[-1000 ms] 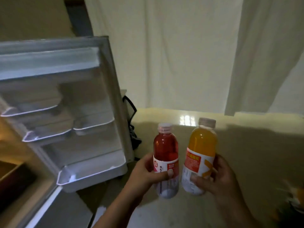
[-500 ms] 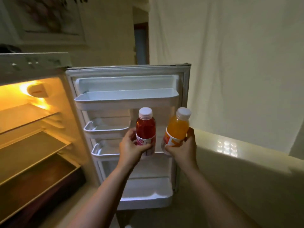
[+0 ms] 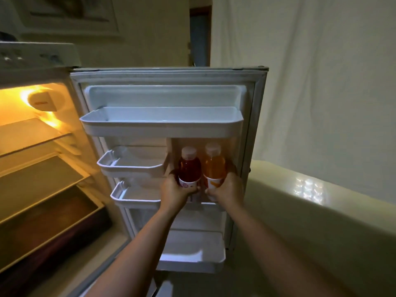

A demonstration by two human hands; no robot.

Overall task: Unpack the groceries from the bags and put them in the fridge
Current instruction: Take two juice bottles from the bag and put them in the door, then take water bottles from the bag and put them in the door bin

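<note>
Left hand (image 3: 174, 192): grasps red bottle (image 3: 189, 168) upright, to stand in door's right pocket.
Right hand (image 3: 227, 189): grasps orange bottle (image 3: 214, 165) just beside.

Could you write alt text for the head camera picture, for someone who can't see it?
Two bare hands, left hand and right hand, each hold a bottle upright at an open fridge door: a red drink and an orange drink.

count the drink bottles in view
2. The red bottle is in the left hand, the orange bottle in the right hand, side by side at the fridge door. None visible elsewhere.
</note>
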